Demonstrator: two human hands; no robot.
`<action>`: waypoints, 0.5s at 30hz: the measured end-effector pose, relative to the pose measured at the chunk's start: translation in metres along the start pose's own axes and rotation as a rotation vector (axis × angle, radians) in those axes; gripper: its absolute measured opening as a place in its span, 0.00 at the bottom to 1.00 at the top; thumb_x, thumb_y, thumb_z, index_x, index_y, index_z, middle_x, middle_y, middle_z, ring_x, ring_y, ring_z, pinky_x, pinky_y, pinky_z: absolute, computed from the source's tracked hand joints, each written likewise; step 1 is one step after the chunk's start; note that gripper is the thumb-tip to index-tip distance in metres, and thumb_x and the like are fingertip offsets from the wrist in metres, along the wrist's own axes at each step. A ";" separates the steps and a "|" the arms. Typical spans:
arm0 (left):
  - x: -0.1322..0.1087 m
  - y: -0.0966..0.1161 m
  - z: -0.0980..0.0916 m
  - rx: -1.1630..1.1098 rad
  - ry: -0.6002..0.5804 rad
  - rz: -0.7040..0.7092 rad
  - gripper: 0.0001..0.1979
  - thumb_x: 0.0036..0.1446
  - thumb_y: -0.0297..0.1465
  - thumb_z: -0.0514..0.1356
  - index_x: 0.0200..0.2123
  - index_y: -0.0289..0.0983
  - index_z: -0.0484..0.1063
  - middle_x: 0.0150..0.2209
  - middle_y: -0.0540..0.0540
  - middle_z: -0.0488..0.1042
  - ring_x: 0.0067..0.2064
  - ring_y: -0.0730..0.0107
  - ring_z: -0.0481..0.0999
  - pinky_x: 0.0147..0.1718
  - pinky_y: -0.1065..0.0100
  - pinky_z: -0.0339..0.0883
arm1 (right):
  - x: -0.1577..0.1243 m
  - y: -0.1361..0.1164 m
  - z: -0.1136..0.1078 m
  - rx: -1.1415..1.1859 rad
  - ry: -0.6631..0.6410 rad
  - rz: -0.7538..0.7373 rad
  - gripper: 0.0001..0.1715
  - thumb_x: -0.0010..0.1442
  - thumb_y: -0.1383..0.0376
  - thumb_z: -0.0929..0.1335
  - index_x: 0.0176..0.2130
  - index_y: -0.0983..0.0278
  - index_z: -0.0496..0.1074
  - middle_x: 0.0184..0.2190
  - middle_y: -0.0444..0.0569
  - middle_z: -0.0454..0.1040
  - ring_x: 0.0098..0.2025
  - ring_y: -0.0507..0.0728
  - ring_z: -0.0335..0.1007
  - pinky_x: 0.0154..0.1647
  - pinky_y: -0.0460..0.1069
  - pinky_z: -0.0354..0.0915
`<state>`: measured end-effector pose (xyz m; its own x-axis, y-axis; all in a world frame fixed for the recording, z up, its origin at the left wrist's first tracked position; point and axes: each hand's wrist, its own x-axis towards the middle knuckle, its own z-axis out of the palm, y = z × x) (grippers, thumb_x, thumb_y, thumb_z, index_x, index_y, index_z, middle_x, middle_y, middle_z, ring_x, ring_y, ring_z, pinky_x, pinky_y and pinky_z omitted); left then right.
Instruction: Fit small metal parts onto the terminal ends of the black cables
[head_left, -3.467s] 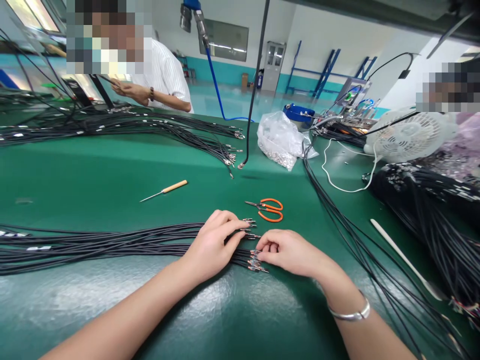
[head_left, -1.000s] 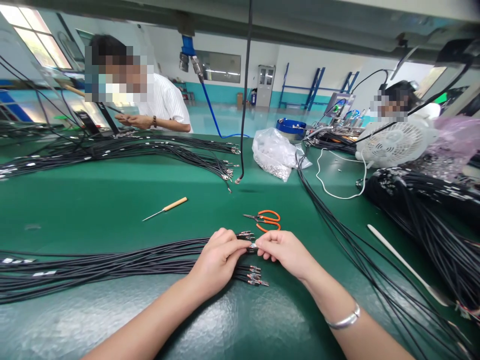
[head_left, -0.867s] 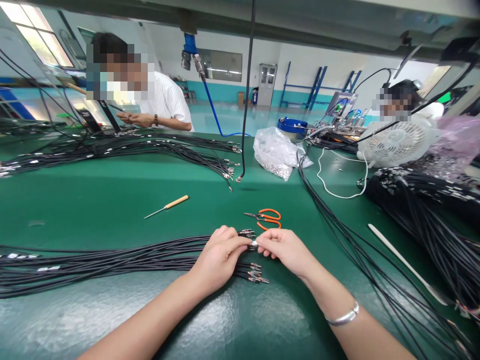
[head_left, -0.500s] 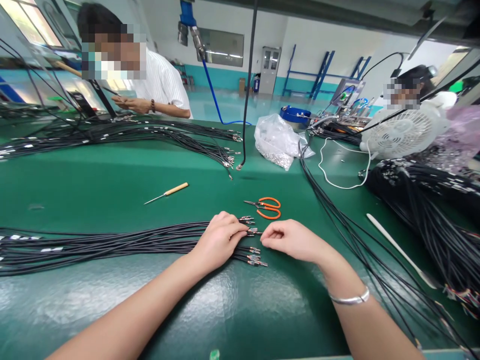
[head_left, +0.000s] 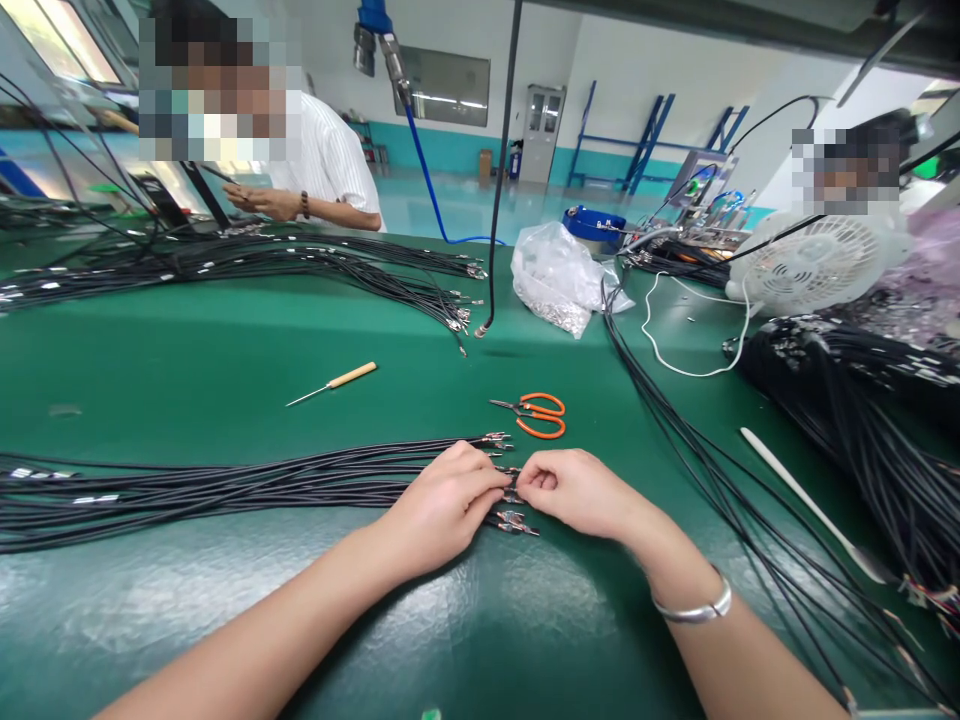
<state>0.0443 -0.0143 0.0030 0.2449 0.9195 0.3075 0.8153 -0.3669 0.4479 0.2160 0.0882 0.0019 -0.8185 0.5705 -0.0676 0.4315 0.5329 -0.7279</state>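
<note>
A bundle of black cables runs from the left across the green table, with metal terminals on its right-hand ends. Over those ends lies my left hand, its thumb and forefinger pinched on a cable close to the terminal. My right hand is closed in a pinch right beside the left fingertips, at the terminal ends. What its fingers hold, if anything, is hidden. Just beyond both hands rest orange-handled scissors. An awl with a wooden handle lies farther left.
Another cable bundle lies at the back, near a co-worker. A clear plastic bag of small metal parts sits mid-back. On the right are loose black cables, a white stick, a white fan and a thick cable heap.
My left hand has shifted slightly right and toward me along the cable ends. My right hand has come closer, so the fingertips of both hands now nearly meet.
</note>
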 end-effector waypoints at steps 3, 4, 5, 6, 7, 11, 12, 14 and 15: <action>0.001 -0.002 0.002 0.012 -0.007 -0.015 0.12 0.60 0.27 0.51 0.44 0.38 0.71 0.34 0.46 0.72 0.38 0.67 0.65 0.40 0.63 0.61 | 0.000 -0.002 -0.001 0.213 -0.010 0.081 0.05 0.52 0.64 0.65 0.28 0.63 0.70 0.24 0.44 0.72 0.27 0.52 0.67 0.27 0.45 0.61; 0.001 -0.002 0.002 0.010 0.003 -0.020 0.12 0.60 0.27 0.51 0.44 0.39 0.71 0.34 0.46 0.72 0.38 0.67 0.65 0.40 0.63 0.61 | 0.001 -0.003 -0.002 0.275 -0.004 0.094 0.05 0.52 0.64 0.65 0.28 0.63 0.69 0.24 0.44 0.72 0.27 0.52 0.67 0.28 0.46 0.62; 0.001 -0.003 0.003 0.003 0.017 -0.029 0.12 0.59 0.27 0.51 0.44 0.39 0.71 0.33 0.46 0.72 0.38 0.67 0.65 0.40 0.63 0.61 | 0.001 -0.004 -0.002 0.329 0.004 0.100 0.05 0.52 0.64 0.65 0.29 0.64 0.69 0.25 0.45 0.72 0.28 0.52 0.68 0.29 0.46 0.62; 0.001 -0.004 0.003 -0.008 0.036 -0.045 0.12 0.59 0.27 0.51 0.43 0.39 0.71 0.33 0.46 0.72 0.37 0.67 0.65 0.39 0.63 0.61 | 0.002 -0.004 -0.003 0.373 0.011 0.102 0.05 0.52 0.64 0.66 0.29 0.64 0.69 0.25 0.45 0.72 0.28 0.52 0.68 0.30 0.46 0.63; 0.001 -0.004 0.004 -0.022 0.058 -0.064 0.12 0.59 0.27 0.52 0.43 0.40 0.72 0.33 0.47 0.72 0.37 0.67 0.65 0.39 0.64 0.61 | 0.002 -0.005 -0.003 0.405 0.017 0.103 0.06 0.52 0.64 0.66 0.30 0.65 0.69 0.25 0.45 0.72 0.29 0.52 0.68 0.31 0.47 0.63; 0.002 -0.005 0.005 -0.112 0.153 -0.132 0.09 0.57 0.26 0.55 0.38 0.41 0.74 0.31 0.49 0.72 0.38 0.68 0.66 0.39 0.65 0.62 | 0.004 -0.006 -0.004 0.482 0.022 0.102 0.08 0.51 0.63 0.68 0.31 0.66 0.69 0.27 0.46 0.72 0.30 0.52 0.67 0.34 0.48 0.63; 0.002 -0.004 0.006 -0.133 0.175 -0.143 0.08 0.56 0.26 0.56 0.36 0.41 0.74 0.31 0.49 0.72 0.38 0.68 0.66 0.39 0.65 0.63 | 0.004 -0.006 -0.005 0.493 0.027 0.101 0.09 0.50 0.63 0.69 0.32 0.66 0.69 0.28 0.46 0.72 0.31 0.52 0.67 0.34 0.48 0.63; 0.002 -0.004 0.006 -0.162 0.211 -0.160 0.06 0.54 0.26 0.57 0.34 0.40 0.73 0.30 0.50 0.72 0.38 0.69 0.66 0.39 0.65 0.63 | 0.003 -0.008 -0.005 0.512 0.035 0.091 0.10 0.50 0.63 0.69 0.33 0.66 0.68 0.28 0.46 0.71 0.31 0.52 0.66 0.35 0.48 0.63; 0.002 -0.004 0.006 -0.171 0.220 -0.165 0.06 0.54 0.25 0.58 0.33 0.40 0.73 0.30 0.50 0.72 0.37 0.69 0.66 0.39 0.65 0.62 | 0.003 -0.009 -0.006 0.518 0.035 0.084 0.10 0.50 0.64 0.69 0.33 0.66 0.68 0.28 0.45 0.70 0.31 0.51 0.66 0.35 0.48 0.63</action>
<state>0.0446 -0.0101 -0.0027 -0.0177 0.9231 0.3842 0.7304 -0.2505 0.6355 0.2121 0.0884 0.0120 -0.7722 0.6232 -0.1240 0.2441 0.1108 -0.9634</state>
